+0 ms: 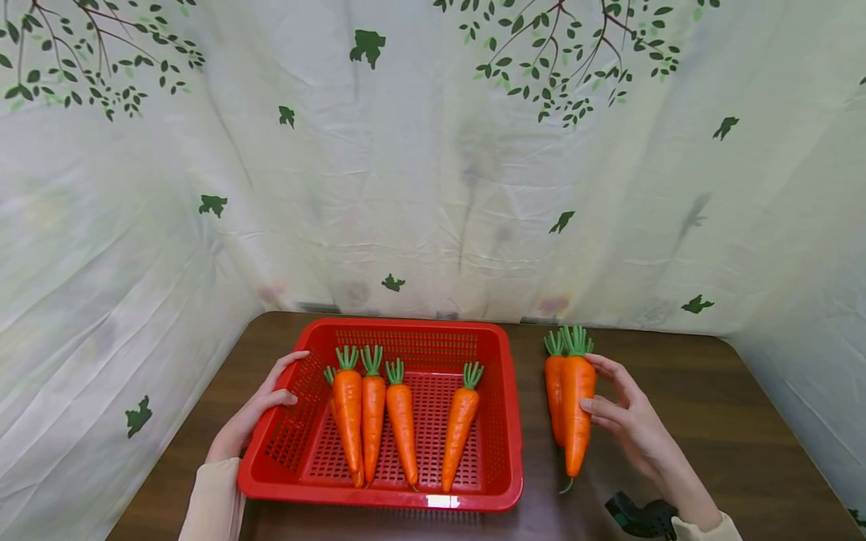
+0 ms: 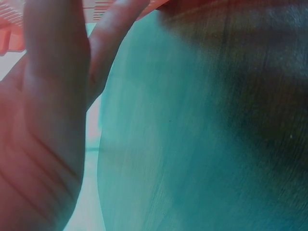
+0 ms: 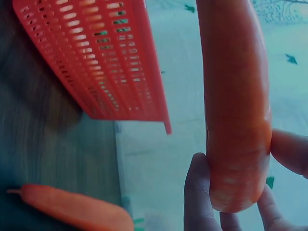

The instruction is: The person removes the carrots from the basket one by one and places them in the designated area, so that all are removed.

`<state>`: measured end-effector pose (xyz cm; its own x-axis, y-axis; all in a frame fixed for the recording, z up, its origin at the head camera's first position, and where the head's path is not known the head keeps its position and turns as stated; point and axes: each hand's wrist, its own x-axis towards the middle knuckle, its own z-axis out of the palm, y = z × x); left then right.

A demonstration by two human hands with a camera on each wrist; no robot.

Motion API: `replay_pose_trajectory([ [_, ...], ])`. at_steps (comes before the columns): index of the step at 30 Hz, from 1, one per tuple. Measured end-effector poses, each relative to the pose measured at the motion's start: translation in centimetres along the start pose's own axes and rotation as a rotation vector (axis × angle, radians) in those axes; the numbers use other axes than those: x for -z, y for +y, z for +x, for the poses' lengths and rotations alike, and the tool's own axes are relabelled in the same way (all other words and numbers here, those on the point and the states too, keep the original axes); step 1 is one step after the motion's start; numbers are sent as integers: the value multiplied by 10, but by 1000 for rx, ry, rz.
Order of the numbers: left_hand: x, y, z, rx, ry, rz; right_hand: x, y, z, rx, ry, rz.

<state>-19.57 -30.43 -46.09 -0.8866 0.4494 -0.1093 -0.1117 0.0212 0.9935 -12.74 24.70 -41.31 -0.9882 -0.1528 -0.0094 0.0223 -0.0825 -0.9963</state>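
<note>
My right hand [image 1: 632, 424] pinches an orange carrot [image 1: 577, 409] with green stems between thumb and fingers, right of the red basket. In the right wrist view this carrot [image 3: 236, 86] is raised off the table, fingers [image 3: 197, 192] near its thick end. Behind and left of it, a second carrot [image 1: 553, 398] lies on the table, partly covered in the head view. My left hand [image 1: 253, 413] grips the left rim of the red plastic basket [image 1: 406, 325], thumb over the edge. Inside lie several carrots [image 1: 401, 421], one mostly hidden under its neighbour.
The brown wooden table [image 1: 676, 391] stretches to the right of the basket. A pale curtain [image 1: 433, 188] printed with leaves and branches hangs behind the table and at both sides. A black strap device [image 1: 639, 516] sits at my right wrist.
</note>
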Motion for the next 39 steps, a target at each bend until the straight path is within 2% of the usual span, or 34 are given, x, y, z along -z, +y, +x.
replay_pose_trajectory([
  [6, 0, -1, 0, -10, 11, 13, 17, 4, -4, 30, 13, 48],
  [22, -2, 0, -3, 6, 7, -19, 59, 23, -3, 87, 86, 70],
  [29, -2, -1, -2, -10, 8, -14, 71, 32, 0, 43, 138, 54],
  [39, -4, 2, -2, 9, 22, -21, 81, 46, 4, 22, 169, 52],
])
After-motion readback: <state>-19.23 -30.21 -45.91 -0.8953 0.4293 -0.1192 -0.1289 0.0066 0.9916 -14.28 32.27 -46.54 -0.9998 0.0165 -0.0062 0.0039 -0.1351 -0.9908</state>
